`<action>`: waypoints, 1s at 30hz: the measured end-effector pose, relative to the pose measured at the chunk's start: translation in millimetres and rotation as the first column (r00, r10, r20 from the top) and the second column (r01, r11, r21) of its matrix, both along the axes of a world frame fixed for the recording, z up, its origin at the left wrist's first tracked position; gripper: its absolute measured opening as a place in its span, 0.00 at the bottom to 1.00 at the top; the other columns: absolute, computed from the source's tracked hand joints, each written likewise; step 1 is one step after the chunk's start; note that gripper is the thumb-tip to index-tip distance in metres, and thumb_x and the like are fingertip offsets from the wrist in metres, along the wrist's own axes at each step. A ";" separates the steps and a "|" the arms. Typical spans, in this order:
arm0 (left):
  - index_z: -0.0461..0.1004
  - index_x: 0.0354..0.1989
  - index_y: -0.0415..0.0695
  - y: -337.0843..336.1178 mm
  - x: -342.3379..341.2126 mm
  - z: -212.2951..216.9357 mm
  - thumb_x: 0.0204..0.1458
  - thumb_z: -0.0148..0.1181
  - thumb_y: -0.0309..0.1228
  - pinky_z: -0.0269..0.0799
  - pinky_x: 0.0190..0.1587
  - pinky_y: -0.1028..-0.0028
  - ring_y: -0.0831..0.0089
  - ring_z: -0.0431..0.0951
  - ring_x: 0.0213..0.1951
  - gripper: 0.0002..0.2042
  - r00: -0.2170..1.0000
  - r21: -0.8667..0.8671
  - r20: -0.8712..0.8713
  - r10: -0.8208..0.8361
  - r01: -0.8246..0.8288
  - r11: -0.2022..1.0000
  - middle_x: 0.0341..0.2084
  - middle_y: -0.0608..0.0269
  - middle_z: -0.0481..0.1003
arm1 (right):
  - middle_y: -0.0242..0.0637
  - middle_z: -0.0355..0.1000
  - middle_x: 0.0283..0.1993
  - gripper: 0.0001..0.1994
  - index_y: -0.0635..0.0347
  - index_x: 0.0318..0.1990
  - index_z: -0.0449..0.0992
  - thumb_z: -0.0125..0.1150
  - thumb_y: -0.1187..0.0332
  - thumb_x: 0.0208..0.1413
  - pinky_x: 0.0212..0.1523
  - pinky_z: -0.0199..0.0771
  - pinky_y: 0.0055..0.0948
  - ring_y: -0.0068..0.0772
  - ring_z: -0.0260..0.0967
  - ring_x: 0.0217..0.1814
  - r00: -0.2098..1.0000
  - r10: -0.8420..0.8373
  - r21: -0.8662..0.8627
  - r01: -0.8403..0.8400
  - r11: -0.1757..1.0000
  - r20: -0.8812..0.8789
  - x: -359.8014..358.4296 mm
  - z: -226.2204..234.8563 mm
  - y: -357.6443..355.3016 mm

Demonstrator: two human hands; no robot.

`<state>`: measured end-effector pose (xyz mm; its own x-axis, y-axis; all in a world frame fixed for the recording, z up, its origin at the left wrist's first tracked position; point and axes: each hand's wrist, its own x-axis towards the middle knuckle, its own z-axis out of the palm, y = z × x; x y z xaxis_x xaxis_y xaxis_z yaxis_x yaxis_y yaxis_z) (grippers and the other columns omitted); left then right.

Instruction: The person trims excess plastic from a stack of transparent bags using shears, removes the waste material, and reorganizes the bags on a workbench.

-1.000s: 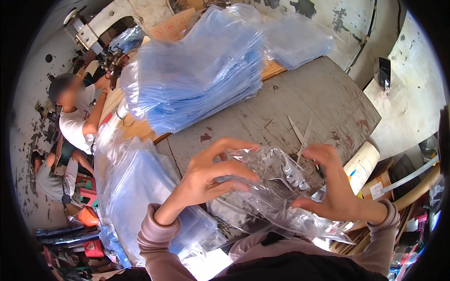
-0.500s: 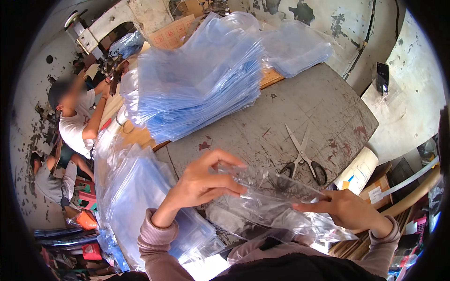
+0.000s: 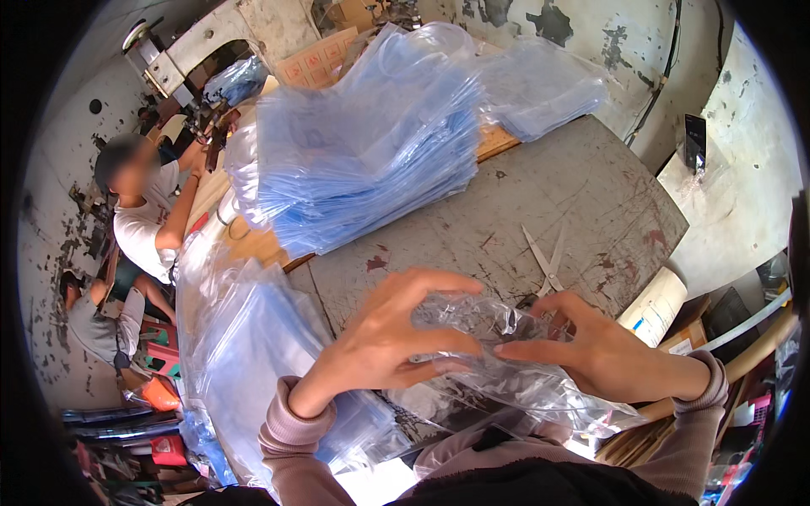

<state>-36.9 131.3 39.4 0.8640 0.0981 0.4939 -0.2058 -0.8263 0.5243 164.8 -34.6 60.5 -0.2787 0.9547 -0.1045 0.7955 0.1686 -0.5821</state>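
Clear crinkled plastic (image 3: 540, 379), perhaps a bag or sheet, is bunched between my hands at the table's near edge. My left hand (image 3: 392, 333) has its fingers curled around the plastic's left side, thumb below. From the right, my right hand (image 3: 603, 346) grips the bunched upper edge with bent fingers. Just beyond it lies a pair of scissors (image 3: 550, 268), blades spread, its handles mostly hidden behind my right hand and the plastic. To the left of my left hand, a loose stack of clear bluish plastic bags (image 3: 261, 337) lies on the table.
A tall pile of bluish plastic bags (image 3: 363, 169) stands at the far side of the worn grey table (image 3: 607, 194), with a smaller stack (image 3: 540, 93) behind. A person (image 3: 148, 202) works at the left by a machine. A phone (image 3: 695, 142) rests at the far right.
My hands have come closer together, bunching the plastic. My right hand has shifted left and up, now covering the scissors' handles. The view has shifted slightly.
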 end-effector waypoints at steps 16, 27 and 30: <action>0.74 0.24 0.48 -10.0 -1.2 -12.8 0.44 0.60 0.29 0.59 0.40 0.79 0.83 0.75 0.34 0.01 0.998 0.346 0.029 0.052 -0.059 0.937 0.32 0.75 0.77 | 0.31 0.57 0.29 0.27 0.40 0.50 0.74 0.56 0.77 0.38 0.32 0.68 0.25 0.30 0.60 0.33 0.972 -0.071 0.282 0.004 0.960 0.226 7.4 -11.7 3.4; 0.73 0.36 0.44 -7.7 0.5 -9.2 0.41 0.62 0.28 0.66 0.45 0.70 0.73 0.76 0.40 0.11 0.999 0.518 -0.027 -0.021 0.032 0.855 0.43 0.62 0.74 | 0.47 0.62 0.49 0.27 0.62 0.52 0.70 0.59 0.70 0.37 0.49 0.62 0.37 0.48 0.59 0.54 0.943 0.020 0.412 -0.165 0.896 0.333 -15.4 -11.4 -4.6; 0.69 0.44 0.45 -3.6 -2.0 9.9 0.37 0.66 0.33 0.62 0.53 0.62 0.66 0.72 0.48 0.22 0.968 -0.040 -0.178 -0.176 0.172 0.984 0.53 0.54 0.67 | 0.43 0.63 0.47 0.24 0.74 0.48 0.68 0.53 0.70 0.40 0.47 0.65 0.28 0.38 0.64 0.46 0.928 0.139 0.386 -0.276 0.880 0.346 -12.7 -15.9 -3.0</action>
<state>-38.9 127.7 49.3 0.9433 -0.0515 0.3279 -0.2455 -0.7731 0.5848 152.1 -37.6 44.6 -0.4956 0.8491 0.1829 0.8379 0.5229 -0.1569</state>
